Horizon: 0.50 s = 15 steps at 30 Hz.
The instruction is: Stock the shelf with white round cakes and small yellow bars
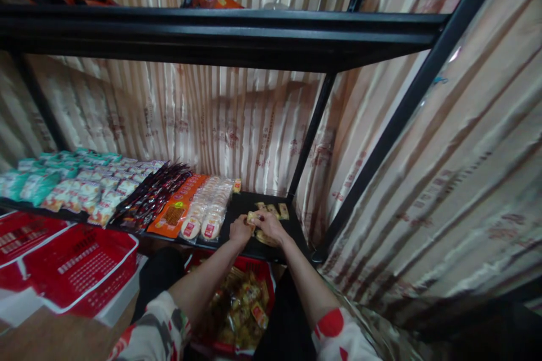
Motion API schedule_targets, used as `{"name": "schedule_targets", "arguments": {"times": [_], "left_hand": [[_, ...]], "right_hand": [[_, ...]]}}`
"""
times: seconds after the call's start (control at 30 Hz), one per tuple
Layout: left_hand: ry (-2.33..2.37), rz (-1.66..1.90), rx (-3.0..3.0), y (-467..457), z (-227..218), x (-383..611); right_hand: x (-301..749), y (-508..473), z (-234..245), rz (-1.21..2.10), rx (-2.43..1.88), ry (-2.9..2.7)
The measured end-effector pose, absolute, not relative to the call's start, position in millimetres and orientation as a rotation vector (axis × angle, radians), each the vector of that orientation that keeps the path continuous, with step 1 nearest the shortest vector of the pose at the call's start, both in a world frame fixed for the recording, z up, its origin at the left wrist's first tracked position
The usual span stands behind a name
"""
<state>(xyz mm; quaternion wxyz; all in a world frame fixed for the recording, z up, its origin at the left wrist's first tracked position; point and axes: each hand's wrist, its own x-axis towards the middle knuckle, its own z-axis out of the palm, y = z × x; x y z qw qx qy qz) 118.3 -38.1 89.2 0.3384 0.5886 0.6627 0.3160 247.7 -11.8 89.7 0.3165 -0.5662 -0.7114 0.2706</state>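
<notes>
Both of my hands meet over the right end of the black shelf [241, 203]. My left hand [240, 230] has its fingers closed at a small yellowish snack packet [252, 216]. From the other side my right hand [270, 227] pinches the same packet. More yellowish snack packets [283, 211] lie on the shelf just behind my hands, and another packet [266, 238] lies beneath my right hand. Below, between my knees, a red basket [271, 279] holds many similar wrapped packets [241, 310].
Left of my hands stand rows of round wafers [210, 203], an orange bag [174, 208], dark packets [148, 197], white packets [101, 186] and teal packets [38, 183]. Red baskets [80, 265] sit at lower left. An upper shelf [220, 25] and a slanted post [381, 141] frame the space.
</notes>
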Motion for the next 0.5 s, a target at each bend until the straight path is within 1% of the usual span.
{"name": "schedule_targets", "arguments": {"times": [0.37, 0.5], "left_hand": [[1.703, 0.785, 1.447, -23.6, 76.0, 117.5], [1.723, 0.79, 1.433, -10.1, 71.8, 115.4]], "right_hand": [[242.3, 3.5, 84.9, 1.035, -1.464, -1.552], [237.7, 10.7, 77.5, 1.129, -1.487, -1.516]]}}
